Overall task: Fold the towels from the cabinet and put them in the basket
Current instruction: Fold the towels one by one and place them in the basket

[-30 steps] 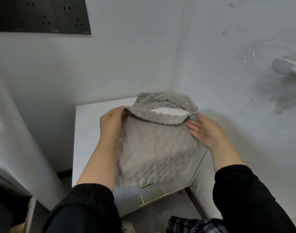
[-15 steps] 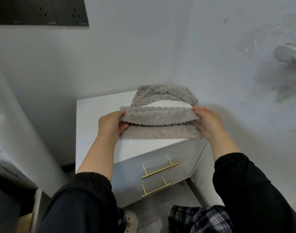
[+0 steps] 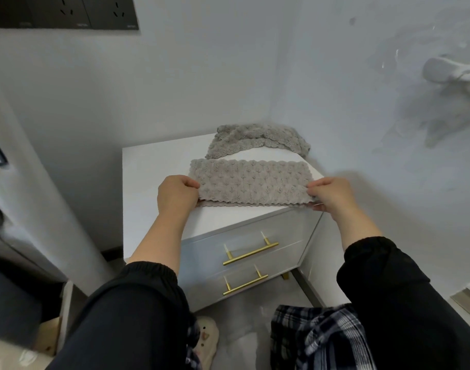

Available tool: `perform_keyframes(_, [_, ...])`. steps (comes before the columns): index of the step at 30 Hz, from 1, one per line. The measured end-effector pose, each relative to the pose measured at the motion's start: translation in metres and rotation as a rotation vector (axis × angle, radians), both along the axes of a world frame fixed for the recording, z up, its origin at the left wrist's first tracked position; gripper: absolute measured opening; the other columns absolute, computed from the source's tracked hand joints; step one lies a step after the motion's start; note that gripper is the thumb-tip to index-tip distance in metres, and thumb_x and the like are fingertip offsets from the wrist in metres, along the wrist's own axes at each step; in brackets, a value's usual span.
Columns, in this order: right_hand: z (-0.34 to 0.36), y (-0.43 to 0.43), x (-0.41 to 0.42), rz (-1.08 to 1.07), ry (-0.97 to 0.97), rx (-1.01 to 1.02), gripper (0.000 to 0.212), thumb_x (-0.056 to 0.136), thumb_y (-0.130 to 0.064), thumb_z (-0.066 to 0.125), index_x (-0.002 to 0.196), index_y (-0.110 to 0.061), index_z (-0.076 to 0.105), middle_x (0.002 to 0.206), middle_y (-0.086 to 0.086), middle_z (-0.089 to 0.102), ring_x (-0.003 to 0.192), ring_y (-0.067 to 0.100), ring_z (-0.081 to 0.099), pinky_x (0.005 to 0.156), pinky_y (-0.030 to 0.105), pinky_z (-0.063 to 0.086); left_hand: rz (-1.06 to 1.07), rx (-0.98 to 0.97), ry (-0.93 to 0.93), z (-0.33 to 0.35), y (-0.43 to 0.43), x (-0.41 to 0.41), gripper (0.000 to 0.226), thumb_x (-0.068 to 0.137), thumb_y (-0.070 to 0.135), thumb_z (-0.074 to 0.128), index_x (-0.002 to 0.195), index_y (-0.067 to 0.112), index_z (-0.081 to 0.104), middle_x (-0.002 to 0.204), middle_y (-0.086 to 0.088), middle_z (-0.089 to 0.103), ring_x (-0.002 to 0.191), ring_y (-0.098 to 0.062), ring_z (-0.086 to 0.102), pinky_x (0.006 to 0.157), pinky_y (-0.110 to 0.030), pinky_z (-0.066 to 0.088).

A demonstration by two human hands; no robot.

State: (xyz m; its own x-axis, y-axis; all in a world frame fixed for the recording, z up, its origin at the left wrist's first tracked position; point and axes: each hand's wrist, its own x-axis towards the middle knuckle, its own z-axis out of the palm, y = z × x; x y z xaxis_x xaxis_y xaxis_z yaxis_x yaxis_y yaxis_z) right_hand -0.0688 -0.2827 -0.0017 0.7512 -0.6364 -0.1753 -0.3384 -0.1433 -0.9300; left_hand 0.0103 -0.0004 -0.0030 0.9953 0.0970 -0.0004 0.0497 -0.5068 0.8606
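A grey fluffy towel [image 3: 251, 181] lies folded in half as a long strip on the white cabinet top [image 3: 148, 169]. My left hand [image 3: 176, 194] pinches its near left corner. My right hand [image 3: 328, 193] pinches its near right corner, where the two layers meet at the cabinet's front edge. A second grey towel [image 3: 257, 138] lies crumpled behind it, against the back corner of the walls. No basket is in view.
The cabinet has two drawers with gold bar handles [image 3: 251, 253]. Walls close in behind and to the right. A white fixture [image 3: 447, 72] sticks out of the right wall. Black sockets [image 3: 63, 12] sit at the upper left. A slipper [image 3: 205, 340] is on the floor.
The towel hung down over the cabinet front a second ago. Both hands brought its lower half up and laid it flat, so the towel now lies doubled on the cabinet top.
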Motion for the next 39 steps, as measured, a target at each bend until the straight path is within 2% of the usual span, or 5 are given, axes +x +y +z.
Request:
perform_keyframes(7, [-0.002,0.003,0.000,-0.069,-0.123,-0.193,0.022,0.077,0.000,0.066,0.069,-0.020,0.064,0.064,0.001,0.057,0.066,0.026,0.059,0.072,0.053,0.057,0.020,0.098,-0.174,-0.003,-0.007,-0.002,0.037,0.079,-0.005,0.044,0.094,0.012,0.074,0.110,-0.006,0.069,0.098,-0.028,0.062,0.082,-0.035,0.051])
perform_keyframes(13, [-0.014,0.002,-0.002,-0.053,-0.043,-0.355,0.018,0.081,-0.007,0.066,0.070,-0.020,0.060,0.073,-0.002,0.058,0.075,0.023,0.057,0.069,0.031,0.047,0.001,0.443,-0.087,0.000,-0.011,-0.004,0.030,0.080,0.000,0.054,0.098,0.017,0.070,0.116,-0.008,0.058,0.109,-0.030,0.051,0.079,-0.034,0.043])
perform_keyframes(19, [-0.015,-0.004,-0.005,-0.059,0.182,-0.397,0.033,0.081,-0.035,0.068,0.074,-0.004,0.060,0.071,0.011,0.060,0.064,0.028,0.057,0.062,0.031,0.046,-0.303,0.650,-0.488,-0.009,-0.035,-0.007,0.033,0.092,0.015,0.050,0.122,0.012,0.061,0.144,-0.012,0.042,0.135,-0.033,0.029,0.105,-0.045,0.031])
perform_keyframes(26, [-0.008,0.002,-0.013,0.097,0.381,-0.239,0.051,0.089,-0.052,0.054,0.092,-0.002,0.057,0.075,0.013,0.069,0.058,0.023,0.062,0.055,0.027,0.048,-0.587,0.774,-0.258,-0.023,-0.047,-0.014,0.051,0.102,0.040,0.030,0.150,0.024,0.025,0.159,0.002,0.017,0.146,-0.021,0.011,0.117,-0.044,0.010])
perform_keyframes(39, [0.014,0.025,-0.012,-0.083,-0.275,0.350,0.019,0.090,-0.009,0.056,0.073,-0.013,0.050,0.075,0.006,0.058,0.067,0.019,0.058,0.063,0.030,0.052,-0.501,0.610,-0.222,0.021,-0.060,-0.033,0.040,0.094,0.044,0.046,0.072,0.016,0.064,0.072,-0.001,0.062,0.073,-0.022,0.058,0.061,-0.027,0.043])
